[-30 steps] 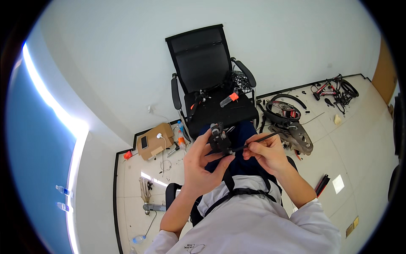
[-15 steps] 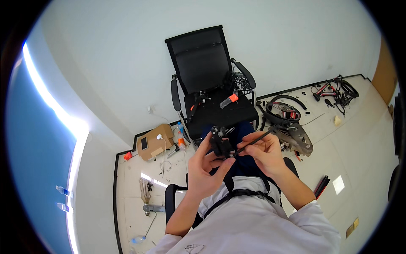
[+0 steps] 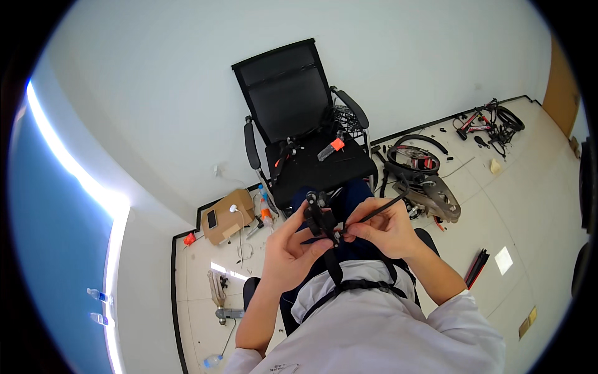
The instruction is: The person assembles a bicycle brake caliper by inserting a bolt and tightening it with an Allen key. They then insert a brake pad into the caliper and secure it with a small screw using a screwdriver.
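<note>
Over my lap, my left hand (image 3: pixel 288 254) grips a compact black mechanical part (image 3: pixel 320 218) with small silver bolts, which looks like a bicycle brake caliper. Its thumb presses the lower end and the fingers curl round the far side. My right hand (image 3: pixel 389 232) pinches a thin black cable (image 3: pixel 385 207) between thumb and fingers. One end of the cable meets the lower right side of the part; whether it sits inside cannot be made out. The other end sticks out up and to the right, past my knuckles.
Ahead stands a black mesh chair (image 3: pixel 293 162) with an orange-and-grey item (image 3: pixel 331 149) and dark parts on its seat. Bicycle pieces, including a wheel (image 3: pixel 413 156) and a red frame (image 3: pixel 476 123), lie on the floor at right. Cardboard (image 3: pixel 232 218) with a phone lies left.
The view has shifted slightly, so the chair appears further left. My left hand has turned the black part a little, and my right fingers have moved slightly down along with the cable.
</note>
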`<state>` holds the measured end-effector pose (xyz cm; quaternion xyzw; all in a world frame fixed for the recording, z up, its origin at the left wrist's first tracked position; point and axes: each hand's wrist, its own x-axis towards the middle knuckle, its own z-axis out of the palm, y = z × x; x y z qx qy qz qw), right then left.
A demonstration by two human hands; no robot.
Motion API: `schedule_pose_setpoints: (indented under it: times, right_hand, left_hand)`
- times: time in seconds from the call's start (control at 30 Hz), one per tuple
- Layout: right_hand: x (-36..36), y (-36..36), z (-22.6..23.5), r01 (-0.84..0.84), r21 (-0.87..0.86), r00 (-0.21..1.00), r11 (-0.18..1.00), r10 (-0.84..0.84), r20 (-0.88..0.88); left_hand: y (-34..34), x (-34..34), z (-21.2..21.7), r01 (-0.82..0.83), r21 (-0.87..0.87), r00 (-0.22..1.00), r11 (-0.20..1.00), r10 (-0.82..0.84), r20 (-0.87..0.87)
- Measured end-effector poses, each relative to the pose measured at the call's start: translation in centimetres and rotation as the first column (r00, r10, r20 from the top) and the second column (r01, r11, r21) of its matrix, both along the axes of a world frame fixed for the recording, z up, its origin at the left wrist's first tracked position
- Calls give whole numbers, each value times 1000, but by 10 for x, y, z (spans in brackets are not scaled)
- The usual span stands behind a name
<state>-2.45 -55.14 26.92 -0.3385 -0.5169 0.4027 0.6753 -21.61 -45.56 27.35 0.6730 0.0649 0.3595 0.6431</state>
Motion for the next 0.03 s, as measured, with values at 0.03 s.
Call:
schedule_pose_setpoints:
  times: [0.03]
  right_hand:
    - [1, -1, 0, 11, -11, 999, 1000, -11, 37]
  left_hand:
    - [2, -2, -1, 37, -38, 999, 999, -37, -10]
